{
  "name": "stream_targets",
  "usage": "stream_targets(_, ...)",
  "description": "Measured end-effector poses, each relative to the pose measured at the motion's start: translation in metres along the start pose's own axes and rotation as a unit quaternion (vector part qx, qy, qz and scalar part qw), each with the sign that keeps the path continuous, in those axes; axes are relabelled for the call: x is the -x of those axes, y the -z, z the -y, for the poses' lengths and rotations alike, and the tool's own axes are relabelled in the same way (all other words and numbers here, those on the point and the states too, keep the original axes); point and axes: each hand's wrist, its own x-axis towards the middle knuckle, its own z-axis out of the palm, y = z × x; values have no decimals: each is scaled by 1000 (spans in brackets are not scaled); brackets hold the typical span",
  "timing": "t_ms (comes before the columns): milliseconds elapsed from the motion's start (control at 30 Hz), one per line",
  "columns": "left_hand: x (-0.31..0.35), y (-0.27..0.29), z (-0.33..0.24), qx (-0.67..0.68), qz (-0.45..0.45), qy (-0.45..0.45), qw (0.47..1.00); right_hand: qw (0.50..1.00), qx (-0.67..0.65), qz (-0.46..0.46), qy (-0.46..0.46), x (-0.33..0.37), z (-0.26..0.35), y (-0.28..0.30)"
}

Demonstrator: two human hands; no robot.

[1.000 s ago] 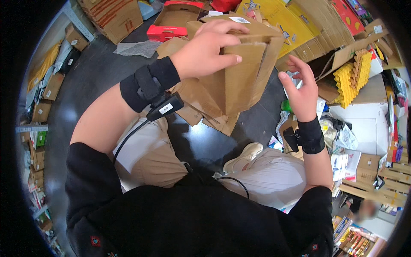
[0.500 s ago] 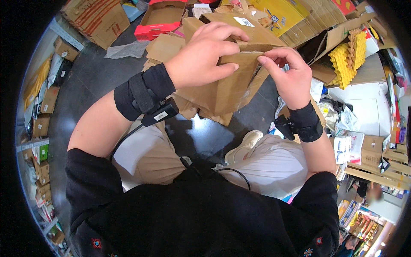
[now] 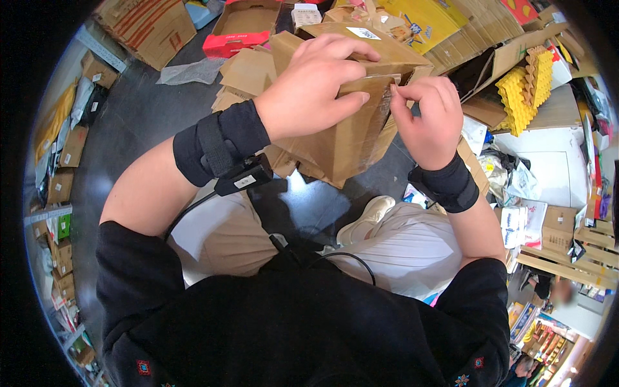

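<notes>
A brown cardboard box (image 3: 351, 138) stands tilted in front of me, a white label on its upper face. My left hand (image 3: 316, 84) grips its top edge, fingers bent over the upper face and thumb along the near side. At the box's right corner my right hand (image 3: 429, 119) is closed in a pinch, thumb against index finger. The pinch is on a strip of clear tape (image 3: 385, 106), shiny and wrinkled along that corner edge. The exact spot between the fingertips is too small to make out. Black bands with small devices wrap both wrists.
Flattened cardboard (image 3: 248, 74) lies left of the box. Behind stand a red open carton (image 3: 235, 45) and a yellow package (image 3: 425, 22). Yellow egg-crate foam (image 3: 516, 97) and a white box (image 3: 554, 161) are at right. Shelves with parcels (image 3: 64, 187) line the left.
My right hand has turned, its fingers more curled, and shifted slightly down at the corner. More wrinkled clear tape shows along the edge. My left hand has slid a little right.
</notes>
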Motion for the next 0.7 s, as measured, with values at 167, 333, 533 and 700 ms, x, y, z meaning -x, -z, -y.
stream_targets(167,2,0,-1,-13,-17,27,999,998,28,7,65,-2,1,-3)
stream_targets(333,4,-4,5,-11,-27,49,998,995,30,24,94,-3,7,-6)
stream_targets(533,4,-3,11,1,-31,60,998,993,7,47,110,-2,12,-2)
stream_targets(700,3,0,19,25,-20,48,998,999,-19,3,44,2,3,-1)
